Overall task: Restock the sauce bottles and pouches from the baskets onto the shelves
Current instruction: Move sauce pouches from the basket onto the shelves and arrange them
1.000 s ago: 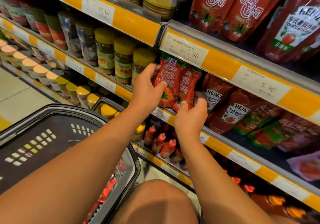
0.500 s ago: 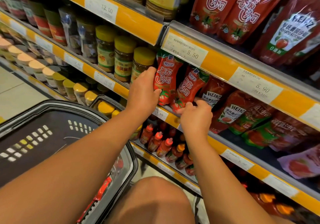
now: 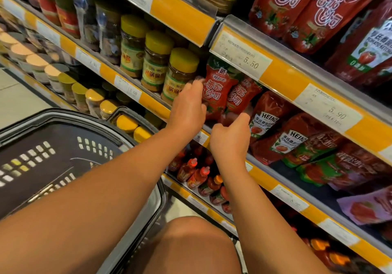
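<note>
Left hand [image 3: 187,108]: up at the shelf, fingers loosely bent, tips blurry, right at the left edge of the first red pouch [image 3: 217,91]. Touching or just off it: cannot tell. Not wrapped round it.

Right hand [image 3: 231,140]: lower down, fingers curled in, thumb poking up near the bottom of the second red pouch [image 3: 241,95]. Holding something or not: cannot tell, fingers hidden behind the hand.

Red pouches: two, standing up side by side on the middle shelf [image 3: 261,176], under the 5.50 price tag [image 3: 241,58]. Tops tucked behind the yellow strip above.

Room to move: small gap between the pouch tops and the shelf over them. Yellow-lid jars [image 3: 180,75] tight on the left side. Heinz pouches [image 3: 267,119] close on the right, leaning back.

Shelf edge: yellow strip with white price tags running along the front, right under both hands.

Basket [image 3: 63,159]: black, low on the left, close to the shelves, under the left arm. Inside mostly hidden.

Below: little red sauce bottles [image 3: 191,169] with red and orange caps on the next shelf down, under the wrists.

Above: big red pouches [image 3: 297,8] on the top shelf.

Knee [image 3: 191,246]: bare, low in the middle, near the bottom shelves.
</note>
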A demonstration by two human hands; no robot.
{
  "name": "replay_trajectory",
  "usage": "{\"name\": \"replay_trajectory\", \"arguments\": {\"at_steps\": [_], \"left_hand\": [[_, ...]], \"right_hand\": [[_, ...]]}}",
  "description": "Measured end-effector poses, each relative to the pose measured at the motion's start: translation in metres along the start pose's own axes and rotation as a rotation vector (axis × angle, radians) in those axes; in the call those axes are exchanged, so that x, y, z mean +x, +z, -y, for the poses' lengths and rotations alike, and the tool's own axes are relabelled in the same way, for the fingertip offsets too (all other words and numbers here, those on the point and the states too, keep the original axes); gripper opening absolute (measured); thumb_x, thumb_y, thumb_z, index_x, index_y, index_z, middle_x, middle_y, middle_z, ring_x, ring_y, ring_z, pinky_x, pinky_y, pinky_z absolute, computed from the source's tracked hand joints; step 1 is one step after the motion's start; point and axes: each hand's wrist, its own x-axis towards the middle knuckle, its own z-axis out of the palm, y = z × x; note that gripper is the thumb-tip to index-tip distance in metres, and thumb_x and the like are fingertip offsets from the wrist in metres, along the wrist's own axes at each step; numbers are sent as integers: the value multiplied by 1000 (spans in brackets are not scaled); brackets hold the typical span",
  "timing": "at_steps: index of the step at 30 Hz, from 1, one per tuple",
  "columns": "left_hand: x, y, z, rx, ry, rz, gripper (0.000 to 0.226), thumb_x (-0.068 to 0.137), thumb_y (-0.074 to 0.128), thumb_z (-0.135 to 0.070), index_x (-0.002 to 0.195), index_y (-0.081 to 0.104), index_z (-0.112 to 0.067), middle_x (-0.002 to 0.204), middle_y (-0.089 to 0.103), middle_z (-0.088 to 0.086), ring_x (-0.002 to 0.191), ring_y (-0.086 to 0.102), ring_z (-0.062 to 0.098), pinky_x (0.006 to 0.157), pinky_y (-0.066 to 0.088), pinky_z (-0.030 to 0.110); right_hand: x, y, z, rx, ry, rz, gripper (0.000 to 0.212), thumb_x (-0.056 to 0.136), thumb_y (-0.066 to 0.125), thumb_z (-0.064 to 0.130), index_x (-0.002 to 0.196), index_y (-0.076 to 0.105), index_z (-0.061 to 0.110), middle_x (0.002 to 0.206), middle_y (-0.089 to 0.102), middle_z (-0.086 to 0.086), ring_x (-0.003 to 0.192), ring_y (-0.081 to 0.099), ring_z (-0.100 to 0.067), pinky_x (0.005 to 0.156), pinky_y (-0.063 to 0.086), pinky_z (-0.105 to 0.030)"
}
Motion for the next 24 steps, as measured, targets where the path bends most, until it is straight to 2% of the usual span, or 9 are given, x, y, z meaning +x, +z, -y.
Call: {"name": "replay_trajectory", "arguments": {"at_steps": [2,4,7,10,13,16,19,21,24], "left_hand": [[-4,2,-1,-12,-23,18,52,94,69,-15,139,44,-12,125,54,12,115,57,33,92,53,45],[-10,3,-2,-46,-25,11,52,95,68,-18,139,42,-12,125,52,11,113,57,32,92,53,46],[-26,3,-2,-134,26,-20,59,96,64,-17,147,34,-14,133,46,8,111,58,28,87,55,44],[-42,1,7,-124,152,-59,37,95,60,-10,130,51,-14,126,49,5,102,58,24,79,55,43],[-37,-4,20,161,271,122,24,95,54,-11,119,58,-13,107,56,9,99,55,31,74,48,44],[-20,-6,21,339,331,348,35,96,53,-17,131,53,-17,110,56,10,97,49,30,78,42,40],[-7,-7,19,411,418,437,28,94,58,-22,121,55,-17,107,60,9,88,47,27,85,39,38],[-1,-6,18,427,447,458,21,93,60,-20,113,58,-15,104,64,10,93,57,30,81,37,36],[10,-6,16,394,387,491,5,93,60,-16,97,57,-16,101,65,11,94,62,32,71,38,37]], "right_hand": [[-8,1,-5,39,-34,4,30,91,55,13,115,39,19,79,52,2,62,52,-16,48,34,-29],[-14,0,-9,65,-52,35,43,92,55,11,129,37,22,91,57,1,73,53,-17,53,39,-32],[-15,-4,-14,-127,-170,123,46,95,57,10,140,48,16,128,54,-2,106,54,-20,78,43,-29],[-11,-10,-10,-347,-356,212,42,96,57,13,138,55,11,134,54,-9,121,53,-28,93,45,-35],[0,-11,-1,-581,-408,337,39,93,58,14,131,54,8,127,55,-15,113,55,-38,80,43,-40],[11,-5,9,-697,-356,500,29,95,60,21,119,51,7,121,54,-17,106,57,-39,75,41,-41],[24,4,19,-803,-376,612,26,97,60,21,117,55,7,118,59,-15,103,60,-35,76,45,-40],[32,7,23,-887,-346,669,9,97,59,17,97,55,9,104,60,-12,86,56,-30,68,41,-37],[45,10,25,-863,-267,658,30,96,58,10,70,43,13,73,46,-4,60,40,-20,51,30,-32]]}}
